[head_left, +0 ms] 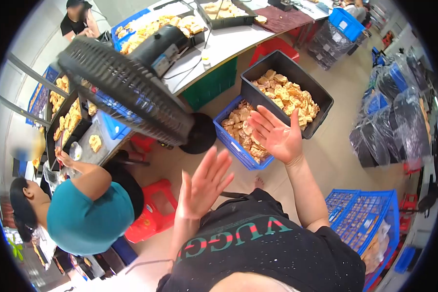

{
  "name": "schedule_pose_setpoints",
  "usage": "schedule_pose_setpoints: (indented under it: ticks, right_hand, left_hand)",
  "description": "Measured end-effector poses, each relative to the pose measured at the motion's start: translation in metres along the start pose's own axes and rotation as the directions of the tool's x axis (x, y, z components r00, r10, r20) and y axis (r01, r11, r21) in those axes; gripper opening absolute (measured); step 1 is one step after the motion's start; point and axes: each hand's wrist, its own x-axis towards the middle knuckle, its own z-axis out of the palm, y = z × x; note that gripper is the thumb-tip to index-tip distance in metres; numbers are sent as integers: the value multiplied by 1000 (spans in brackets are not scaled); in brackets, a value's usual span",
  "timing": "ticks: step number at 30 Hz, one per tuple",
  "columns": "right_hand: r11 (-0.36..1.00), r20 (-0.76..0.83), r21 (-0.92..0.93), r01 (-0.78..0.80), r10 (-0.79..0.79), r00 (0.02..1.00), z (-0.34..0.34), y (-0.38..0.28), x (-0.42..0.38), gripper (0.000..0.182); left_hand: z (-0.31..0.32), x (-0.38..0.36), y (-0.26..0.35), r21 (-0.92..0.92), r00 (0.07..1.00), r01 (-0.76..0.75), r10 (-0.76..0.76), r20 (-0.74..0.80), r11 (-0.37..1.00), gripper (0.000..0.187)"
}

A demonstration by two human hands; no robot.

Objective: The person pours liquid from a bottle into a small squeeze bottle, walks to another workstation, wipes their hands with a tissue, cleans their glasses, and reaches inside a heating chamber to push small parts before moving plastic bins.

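Both hands are raised in front of the black shirt, palms turned to the camera, holding nothing. My left hand [204, 186] has its fingers spread, right of the red stool. My right hand [276, 136] is also spread, its fingertips overlapping the view of a blue crate [254, 167] of tan pieces and part of a black bin [321, 92] of yellowish pieces [288, 97]. The bin stands tilted against or on the crate; the hands hide part of both. No contact with either container is visible.
A black fan [126, 92] stands at the left, before a white table [190, 73] with trays of pieces. A person in a teal shirt [90, 211] works at the lower left near a red stool [153, 207]. Blue crates [360, 214] and wrapped stacks [392, 121] stand right.
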Motion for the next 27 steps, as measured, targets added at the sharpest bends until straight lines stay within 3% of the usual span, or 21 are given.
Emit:
schedule_pose_setpoints:
  ticks: [4, 7, 10, 12, 16, 19, 21, 22, 24, 25, 27]
  right_hand:
    - [999, -108, 2, -39, 39, 993, -20, -72, 17, 89]
    - [989, -19, -2, -151, 151, 988, -45, -109, 45, 82]
    - [922, -192, -291, -254, 204, 960, -81, -114, 88, 72]
    - [788, -291, -537, -299, 160, 943, -102, -111, 122, 46]
    - [422, -332, -851, -311, 24, 943, -129, -110, 190, 43]
    - [171, -111, -981, -92, -104, 988, -165, -103, 255, 50]
    - [-58, 34, -998, 25, -170, 985, -168, -95, 305, 60]
    - [-183, 1, -983, -32, -178, 984, -163, -92, 327, 67]
    - [-230, 7, -972, -40, -200, 980, -160, -79, 366, 74]
    - [-383, 175, -920, 78, -223, 959, -171, -71, 387, 76]
    - [-436, 248, -890, 135, -213, 945, -185, -60, 421, 76]
  left_hand:
    - [11, 98, -52, -478, 984, -99, 16, -175, 873, 77]
    - [9, 142, -63, -585, 959, -243, 100, -265, 774, 74]
    - [5, 157, -59, -559, 925, -324, 131, -357, 763, 70]
    - [-8, 167, -60, -538, 926, -320, 136, -354, 780, 67]
    - [-49, 179, -69, -88, 822, -218, 134, -554, 972, 41]
    - [-63, 184, -62, 50, 810, -250, 237, -537, 967, 27]
    - [-60, 186, -52, 275, 720, -109, 267, -640, 955, 25]
    - [-58, 186, -50, 368, 669, -19, 285, -686, 930, 24]
    - [-57, 186, -48, 464, 613, 33, 349, -709, 885, 23]
    - [-54, 187, -50, 501, 574, 53, 385, -723, 864, 24]
    - [-52, 185, -63, 556, 477, 69, 462, -748, 828, 27]
